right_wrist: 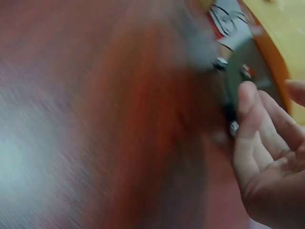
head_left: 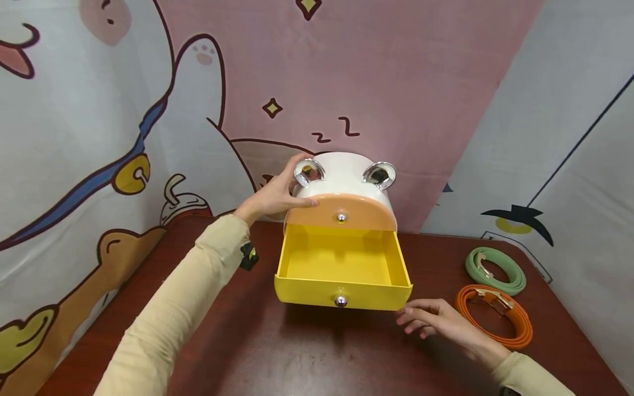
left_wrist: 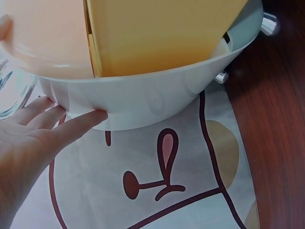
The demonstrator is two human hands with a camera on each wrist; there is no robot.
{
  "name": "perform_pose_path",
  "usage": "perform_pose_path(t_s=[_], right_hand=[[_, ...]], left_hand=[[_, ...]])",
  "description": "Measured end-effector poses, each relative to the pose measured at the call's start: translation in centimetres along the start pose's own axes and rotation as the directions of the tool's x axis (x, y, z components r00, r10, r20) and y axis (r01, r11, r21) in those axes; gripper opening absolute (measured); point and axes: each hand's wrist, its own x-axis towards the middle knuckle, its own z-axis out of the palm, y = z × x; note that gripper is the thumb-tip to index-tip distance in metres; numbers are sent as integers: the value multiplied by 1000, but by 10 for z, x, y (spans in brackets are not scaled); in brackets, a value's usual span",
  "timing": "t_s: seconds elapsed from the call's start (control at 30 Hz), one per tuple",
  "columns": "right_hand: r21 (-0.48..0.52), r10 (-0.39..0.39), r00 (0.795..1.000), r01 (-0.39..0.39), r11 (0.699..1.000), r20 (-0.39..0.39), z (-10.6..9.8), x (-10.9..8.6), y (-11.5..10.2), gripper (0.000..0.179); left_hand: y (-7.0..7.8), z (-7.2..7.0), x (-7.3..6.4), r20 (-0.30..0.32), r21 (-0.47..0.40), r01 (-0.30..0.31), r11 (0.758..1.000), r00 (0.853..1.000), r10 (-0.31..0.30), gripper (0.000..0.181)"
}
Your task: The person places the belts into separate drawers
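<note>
A small white drawer box (head_left: 342, 168) with silver ear-like rings stands at the back of the table. Its yellow lower drawer (head_left: 342, 294) is pulled out and holds nothing; the peach upper drawer (head_left: 317, 212) is closed. My left hand (head_left: 274, 195) grips the box's upper left side, thumb on the peach front. In the left wrist view, the fingers of that hand (left_wrist: 52, 121) press against the white side wall (left_wrist: 143, 98). My right hand (head_left: 436, 319) hovers by the yellow drawer's front right corner, fingers loosely bent and holding nothing; whether it touches the drawer, I cannot tell.
To the right on the dark red table (head_left: 238, 341) lie a coiled green belt (head_left: 515, 280) and a coiled orange belt (head_left: 520, 324), the orange one close to my right hand. A cartoon-printed cloth (head_left: 396, 82) hangs behind. Much of the right wrist view is blurred.
</note>
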Motion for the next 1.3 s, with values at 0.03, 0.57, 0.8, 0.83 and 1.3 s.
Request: perform_pose_path(t_s=[0.03,0.57,0.8,0.83,1.3], right_hand=[[-23,-8,1000,8,1000,-13,-5,-2,0,38],[-277,23,923,-140,951,-384,-49,-35,7,46],[-265,43,872,-195,944,-487,-67,-54,12,48],[-257,35,870,-184,949,-492,-70,-57,13,47],[-363,23,812,-286,887,-583,-105,-89,34,58]], left_hand=[[0,0,0,2,-3,0,1000,1000,0,100],[2,-2,-2,-10,-4,49,999,999,-49,103],[1,-1,-3,-9,-31,53,998,999,-53,102],[1,-1,-3,-8,-27,59,998,998,-60,103],[-2,-1,-5,-1,-49,86,995,996,-86,105]])
